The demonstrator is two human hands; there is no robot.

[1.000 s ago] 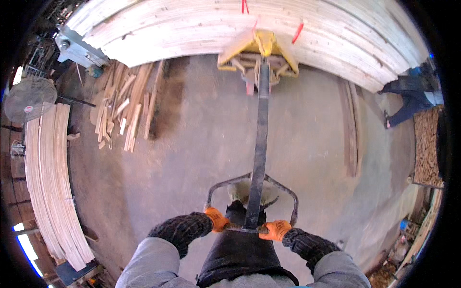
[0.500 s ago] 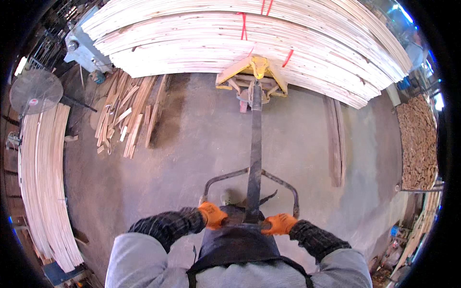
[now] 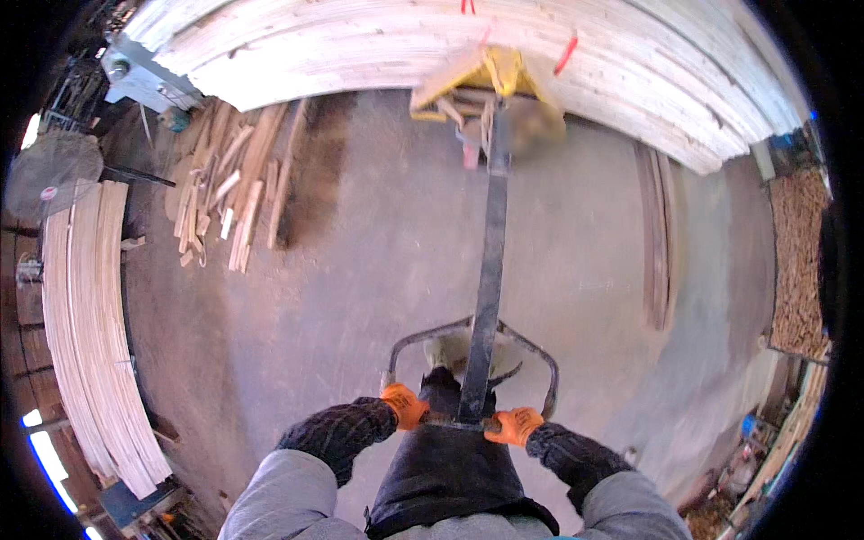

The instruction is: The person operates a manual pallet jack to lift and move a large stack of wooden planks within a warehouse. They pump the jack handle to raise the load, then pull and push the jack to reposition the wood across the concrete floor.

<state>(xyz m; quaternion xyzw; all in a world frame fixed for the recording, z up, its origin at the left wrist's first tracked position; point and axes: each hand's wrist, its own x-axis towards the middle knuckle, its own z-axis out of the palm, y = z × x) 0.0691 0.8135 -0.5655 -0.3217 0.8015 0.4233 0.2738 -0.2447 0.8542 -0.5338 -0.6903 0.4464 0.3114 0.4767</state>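
Both my hands, in orange gloves, grip the black looped handle [image 3: 465, 421] of a yellow pallet jack [image 3: 506, 70]. My left hand [image 3: 405, 407] is closed around the left part of the crossbar, and my right hand [image 3: 515, 426] around the right part. From the handle a long dark shaft [image 3: 490, 261] runs away from me to the jack's yellow body. That body stands against a big stack of pale boards [image 3: 378, 49]; its forks are hidden there. Below the handle, my dark apron and a shoe show.
Loose wood strips [image 3: 220, 180] lie on the floor at the far left. A stack of boards [image 3: 90, 324] and a round fan [image 3: 56, 171] stand along the left side. Two long beams [image 3: 655, 234] lie to the right, before a pile of small wood pieces [image 3: 799, 261].
The board stack and yellow jack body appear higher in the picture, and the shaft leans more to the right. One shoe shows more below the handle. Both hands keep their grip.
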